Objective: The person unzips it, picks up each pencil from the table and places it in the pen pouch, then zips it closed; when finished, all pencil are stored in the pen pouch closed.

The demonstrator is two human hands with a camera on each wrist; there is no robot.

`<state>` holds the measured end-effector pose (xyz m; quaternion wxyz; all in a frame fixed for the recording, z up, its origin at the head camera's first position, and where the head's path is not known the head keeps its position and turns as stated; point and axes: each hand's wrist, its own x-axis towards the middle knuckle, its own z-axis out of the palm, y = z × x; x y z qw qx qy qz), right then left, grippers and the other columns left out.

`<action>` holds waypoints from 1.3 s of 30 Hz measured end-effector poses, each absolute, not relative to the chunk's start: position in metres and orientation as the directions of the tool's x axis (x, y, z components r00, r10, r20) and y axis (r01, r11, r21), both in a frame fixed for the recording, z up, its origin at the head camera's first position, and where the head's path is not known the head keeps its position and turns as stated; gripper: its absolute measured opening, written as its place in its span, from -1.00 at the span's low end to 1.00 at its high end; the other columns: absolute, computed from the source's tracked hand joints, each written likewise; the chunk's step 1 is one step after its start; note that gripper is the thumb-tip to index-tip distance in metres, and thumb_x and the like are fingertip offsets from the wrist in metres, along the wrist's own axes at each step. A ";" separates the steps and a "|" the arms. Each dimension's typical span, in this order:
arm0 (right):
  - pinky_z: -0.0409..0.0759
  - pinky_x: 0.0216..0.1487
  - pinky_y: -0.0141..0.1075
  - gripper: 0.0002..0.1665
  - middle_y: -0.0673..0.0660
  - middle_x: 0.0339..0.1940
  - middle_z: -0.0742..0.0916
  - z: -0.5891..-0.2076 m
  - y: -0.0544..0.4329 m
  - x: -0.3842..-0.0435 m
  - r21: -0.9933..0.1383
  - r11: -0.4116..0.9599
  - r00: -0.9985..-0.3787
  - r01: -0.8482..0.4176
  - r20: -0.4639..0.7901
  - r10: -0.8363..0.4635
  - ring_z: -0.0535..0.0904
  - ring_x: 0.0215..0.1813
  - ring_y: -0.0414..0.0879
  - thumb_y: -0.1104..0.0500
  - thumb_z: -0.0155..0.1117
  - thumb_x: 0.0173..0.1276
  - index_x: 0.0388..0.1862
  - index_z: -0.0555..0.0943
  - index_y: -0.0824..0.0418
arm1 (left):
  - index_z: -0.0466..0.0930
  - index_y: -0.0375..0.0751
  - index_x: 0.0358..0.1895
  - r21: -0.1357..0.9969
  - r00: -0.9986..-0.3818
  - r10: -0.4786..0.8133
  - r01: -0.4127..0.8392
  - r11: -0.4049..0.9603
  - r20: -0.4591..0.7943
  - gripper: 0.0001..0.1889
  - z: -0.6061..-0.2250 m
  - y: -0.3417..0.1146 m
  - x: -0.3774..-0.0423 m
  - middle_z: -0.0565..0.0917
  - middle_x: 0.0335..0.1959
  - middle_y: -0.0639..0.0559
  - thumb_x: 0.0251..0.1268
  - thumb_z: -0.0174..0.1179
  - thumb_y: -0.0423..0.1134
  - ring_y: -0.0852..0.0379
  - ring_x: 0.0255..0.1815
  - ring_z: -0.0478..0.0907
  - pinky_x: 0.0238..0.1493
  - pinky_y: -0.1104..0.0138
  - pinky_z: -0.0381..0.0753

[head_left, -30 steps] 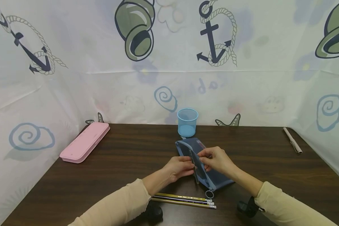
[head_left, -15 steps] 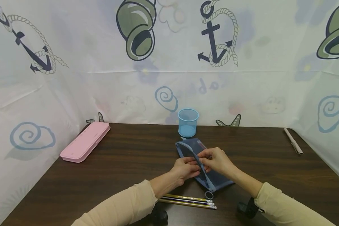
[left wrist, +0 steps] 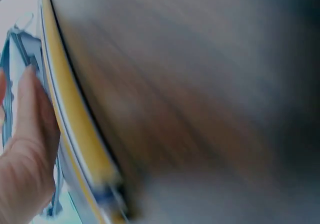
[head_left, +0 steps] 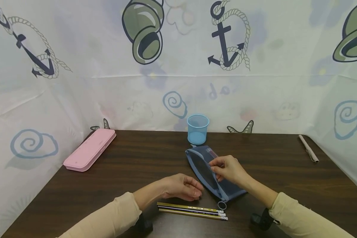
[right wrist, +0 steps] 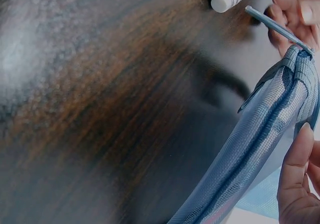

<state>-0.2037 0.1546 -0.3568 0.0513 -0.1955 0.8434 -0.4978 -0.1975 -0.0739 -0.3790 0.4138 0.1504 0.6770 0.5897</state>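
A blue mesh zip pouch (head_left: 232, 189) lies unzipped on the table, its opening gaping to the left. My right hand (head_left: 228, 170) pinches the near rim of that opening between thumb and fingers, and the right wrist view shows the same grip on the pouch edge (right wrist: 272, 109). My left hand (head_left: 182, 187) hovers between the pouch and the pencils, fingers loosely bent and holding nothing. Several pencils (head_left: 193, 211) with white erasers lie side by side just below it, yellow and dark striped. A ring pull (head_left: 221, 205) hangs from the zip at the pouch's near end.
A light blue mesh cup (head_left: 197, 129) stands behind the pouch at the back edge. The closed pink pencil case (head_left: 90, 149) lies at the left. At the far right lies a pale pen (head_left: 308, 148). Printed cloth walls surround the dark wooden table (head_left: 142, 158).
My left hand carried a thin dark pen-like stick into the pouch, then came out without it and moved down and left toward the pencils. The right hand stays on the pouch rim.
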 end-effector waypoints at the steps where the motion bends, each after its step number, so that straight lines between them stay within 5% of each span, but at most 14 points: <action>1: 0.65 -0.54 -0.29 -0.78 0.17 -0.51 0.67 -0.357 0.155 -0.203 -0.862 0.425 -0.919 -0.276 0.107 -0.380 0.59 -0.55 -0.11 0.37 0.21 0.29 -0.13 0.61 0.50 | 0.49 -0.45 0.05 0.922 -0.601 0.700 -0.258 0.288 -0.387 -0.72 -0.378 -0.079 -0.198 0.67 -0.21 -0.01 0.29 0.11 -0.47 0.18 -0.18 0.61 -0.02 0.27 0.62; 9: 0.66 -0.53 -0.26 -0.77 0.17 -0.51 0.67 -0.355 0.157 -0.203 -0.863 0.429 -0.921 -0.268 0.098 -0.378 0.60 -0.54 -0.05 0.36 0.21 0.30 -0.12 0.61 0.49 | 0.58 -0.41 -0.12 0.916 -0.582 0.736 -0.041 0.399 -0.347 -0.75 -0.374 -0.105 -0.197 0.68 -0.29 -0.04 0.08 0.26 -0.55 0.20 -0.29 0.60 -0.22 0.42 0.62; 17: 0.65 -0.53 -0.26 -0.77 0.18 -0.53 0.66 -0.357 0.157 -0.202 -0.863 0.425 -0.918 -0.274 0.103 -0.382 0.59 -0.55 -0.06 0.36 0.21 0.29 -0.12 0.61 0.50 | 0.56 -0.52 -0.12 0.928 -0.520 0.795 0.011 0.373 -0.313 -0.73 -0.376 -0.108 -0.196 0.66 -0.33 -0.06 0.04 0.21 -0.66 0.24 -0.36 0.58 -0.28 0.47 0.61; 39: 0.65 -0.52 -0.31 -0.81 0.12 -0.55 0.65 -0.358 0.157 -0.203 -0.856 0.451 -0.926 -0.253 0.079 -0.369 0.57 -0.56 -0.13 0.39 0.20 0.28 -0.15 0.62 0.48 | 0.66 -0.20 -0.35 0.772 -0.562 0.811 0.440 0.459 -0.163 -0.77 -0.372 -0.109 -0.197 0.65 -0.51 0.18 -0.05 0.31 -0.59 0.40 -0.49 0.56 -0.39 0.52 0.60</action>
